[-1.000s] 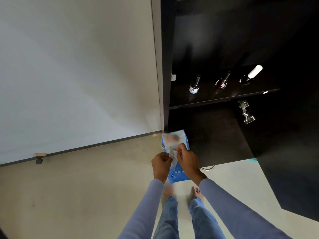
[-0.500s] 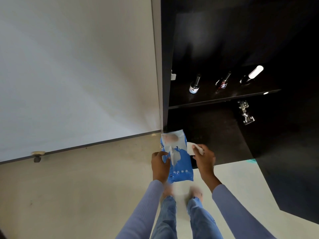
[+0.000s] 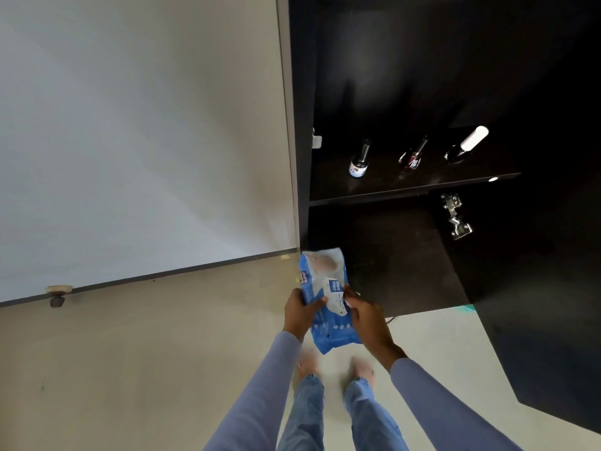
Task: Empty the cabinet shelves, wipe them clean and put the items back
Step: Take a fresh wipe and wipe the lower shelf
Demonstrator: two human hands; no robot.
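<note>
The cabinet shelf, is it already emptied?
No, three small bottles stand on the dark cabinet shelf.

The person's bare feet (image 3: pixel 335 367) are motion-blurred. Small print on the blue-and-white plastic wipes packet (image 3: pixel 325 307) is unreadable. Labels on three small dark glass bottles (image 3: pixel 411 157) seem too tiny to read; the black cabinet interior (image 3: pixel 422 60) is lost in shadow.

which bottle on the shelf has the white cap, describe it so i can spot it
Look inside the dark cabinet at the shelf holding three small bottles. It is the rightmost bottle, leaning right. Only it has a white cap; the other two have dark caps.
</note>
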